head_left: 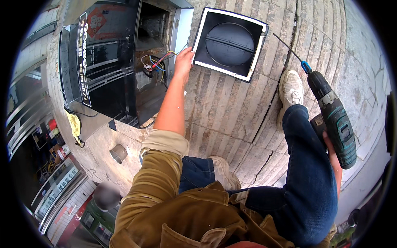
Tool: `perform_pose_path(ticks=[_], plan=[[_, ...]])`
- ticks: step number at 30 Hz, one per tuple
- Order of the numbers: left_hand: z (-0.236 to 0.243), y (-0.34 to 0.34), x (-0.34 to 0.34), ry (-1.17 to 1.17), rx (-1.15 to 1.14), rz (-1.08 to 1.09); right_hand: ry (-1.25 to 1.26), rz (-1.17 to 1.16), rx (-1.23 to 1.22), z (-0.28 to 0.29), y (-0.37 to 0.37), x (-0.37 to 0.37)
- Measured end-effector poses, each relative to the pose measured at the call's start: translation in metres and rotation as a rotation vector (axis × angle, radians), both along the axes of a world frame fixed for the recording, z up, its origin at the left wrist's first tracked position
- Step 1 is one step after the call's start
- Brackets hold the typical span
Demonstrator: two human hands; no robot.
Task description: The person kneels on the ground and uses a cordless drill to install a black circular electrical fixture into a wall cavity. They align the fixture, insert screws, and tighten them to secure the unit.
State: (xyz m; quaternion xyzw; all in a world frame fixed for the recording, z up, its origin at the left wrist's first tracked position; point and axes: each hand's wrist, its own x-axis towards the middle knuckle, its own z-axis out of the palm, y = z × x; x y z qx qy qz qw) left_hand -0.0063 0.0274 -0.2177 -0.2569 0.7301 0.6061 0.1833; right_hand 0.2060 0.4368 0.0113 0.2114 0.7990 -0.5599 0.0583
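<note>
My left hand (pixel 184 63) reaches forward, its fingers closed on the left edge of a square black duct outlet (pixel 229 43). White foam strips line the outlet's rim, and a round two-part flap fills its middle. On my right side, my right hand (pixel 332 152) grips a dark green and black cordless drill (pixel 337 120), mostly hidden behind it. A long thin bit (pixel 286 46) with a blue collar sticks out of the chuck, pointing forward and left. Left of the outlet lies a black glossy range hood (pixel 109 53) with an open side. Coloured wires (pixel 156 65) hang out of that opening.
A small grey metal cup (pixel 118 153) stands on the pavement at left, near a yellow cloth (pixel 74 125). My beige shoes (pixel 291 89) are on the stone slabs. At far left are a shopfront and a dark green vehicle (pixel 97 223).
</note>
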Motion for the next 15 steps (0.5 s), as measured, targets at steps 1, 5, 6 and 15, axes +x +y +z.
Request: perform_pose_path(ticks=[1, 5, 6, 15], plan=[[-0.004, -0.004, -0.002, -0.024, 0.123, 0.041, 0.002, -0.001, -0.002, 0.001, 0.001, 0.000], [-0.017, -0.008, -0.008, -0.100, 0.489, 0.197, 0.002, -0.016, 0.002, 0.004, -0.001, 0.002], [-0.022, -0.007, -0.009, -0.111, 0.513, 0.252, -0.002, -0.019, 0.009, 0.005, -0.002, 0.002], [-0.035, -0.013, -0.024, 0.150, 0.084, -0.127, -0.015, -0.030, 0.000, 0.003, -0.005, 0.008]])
